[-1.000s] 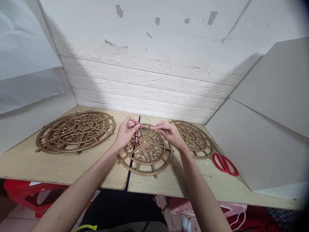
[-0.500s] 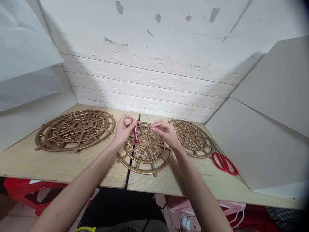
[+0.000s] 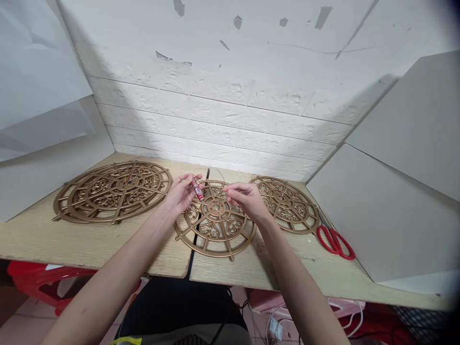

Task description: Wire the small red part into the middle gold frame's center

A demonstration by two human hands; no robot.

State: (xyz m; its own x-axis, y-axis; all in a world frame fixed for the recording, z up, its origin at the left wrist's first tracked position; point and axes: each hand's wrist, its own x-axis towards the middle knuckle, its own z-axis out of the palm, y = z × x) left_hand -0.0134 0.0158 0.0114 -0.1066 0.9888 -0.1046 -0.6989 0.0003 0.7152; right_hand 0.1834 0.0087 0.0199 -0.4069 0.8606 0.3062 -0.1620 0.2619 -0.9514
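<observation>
Tube (image 3: pixel 198 190) is in my left hand (image 3: pixel 182 192), red and white, tilted, upper end leaning left, seen over the upper left part of the middle grille (image 3: pixel 216 216). Left hand gripping it, fingers curled round. Right hand (image 3: pixel 245 197) closed, thumb and finger pinched on a thin wire (image 3: pixel 223 179); its loose end curves up past my fingertips. Hands near each other, not touching, both above the far half of the middle grille. That grille: gold, round, spoked, scroll inserts, lying flat on the surface (image 3: pixel 294 261), across the dark gap (image 3: pixel 190 258) between two boards. More wire shows at its hub.

To my left, a stack of grilles (image 3: pixel 125 186), same pattern, overlapping, wires on top. To my right, one more grille (image 3: pixel 286 203), flat, wire near its centre. Scissors (image 3: pixel 335 241) beside it, red handles toward me, blades pointing away.

White brick-patterned wall (image 3: pixel 223 110) behind, scuffed above. White sheets hang at left; pale panel (image 3: pixel 406 201) at right. Below the front edge: red stool (image 3: pixel 32 282) on the left, something pink plus white cables (image 3: pixel 355 321) on the right.
</observation>
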